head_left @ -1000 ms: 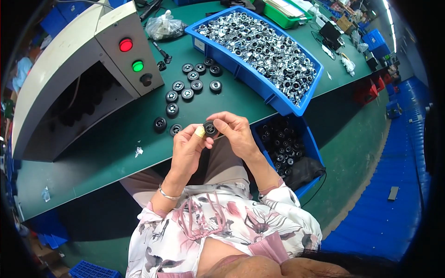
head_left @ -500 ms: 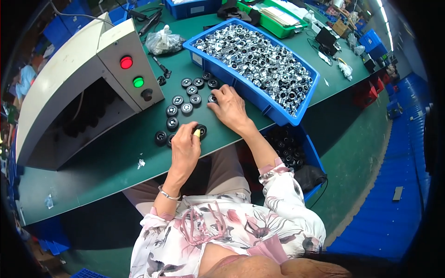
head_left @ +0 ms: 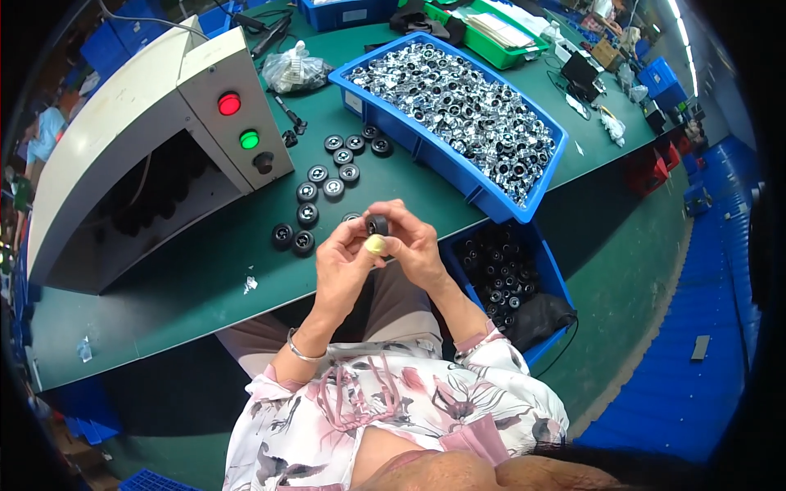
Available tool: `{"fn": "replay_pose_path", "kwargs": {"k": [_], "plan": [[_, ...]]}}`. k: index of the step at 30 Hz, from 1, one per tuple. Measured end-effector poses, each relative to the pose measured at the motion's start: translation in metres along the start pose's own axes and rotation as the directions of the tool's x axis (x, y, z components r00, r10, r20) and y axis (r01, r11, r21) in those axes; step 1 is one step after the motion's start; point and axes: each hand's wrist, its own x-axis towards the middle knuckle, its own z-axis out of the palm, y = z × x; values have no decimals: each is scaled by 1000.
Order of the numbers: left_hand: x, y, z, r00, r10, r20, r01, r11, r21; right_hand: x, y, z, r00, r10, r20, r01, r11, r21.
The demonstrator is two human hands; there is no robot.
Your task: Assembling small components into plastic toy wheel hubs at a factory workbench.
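Observation:
A small black wheel point(head_left: 376, 222) is held up between my two hands over the front edge of the table. My right hand point(head_left: 416, 252) pinches it from the right with bent fingers. From the other side my left hand point(head_left: 341, 260) closes on it, a yellow finger cover point(head_left: 375, 245) on its thumb tip. Just beyond the left fingers another wheel point(head_left: 350, 218) is partly hidden. Several more black wheels point(head_left: 333, 188) lie flat in loose rows on the green table point(head_left: 205, 266), between the hands and a beige machine point(head_left: 205, 90).
A blue tray point(head_left: 483, 192) full of shiny clear-and-black parts stands at the right of the wheels. Below the table edge, a blue bin point(head_left: 553, 270) holds black wheels and a black bag. A plastic bag point(head_left: 293, 69) of white parts lies behind the machine's lit buttons.
My right hand has come back from beside the tray with a wheel. Both hands have met around it, raised above the table edge.

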Motion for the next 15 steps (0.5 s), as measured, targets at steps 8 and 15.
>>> {"fn": "replay_pose_path", "kwargs": {"k": [8,15], "plan": [[0,-10,0,949,313,40,-286,796,534,-11,-10,0,950,-307,59,279,752,-597],[-2,-9,13,958,284,25,-254,812,525,-14,-12,-4,929,-366,45,306,697,-648]]}}
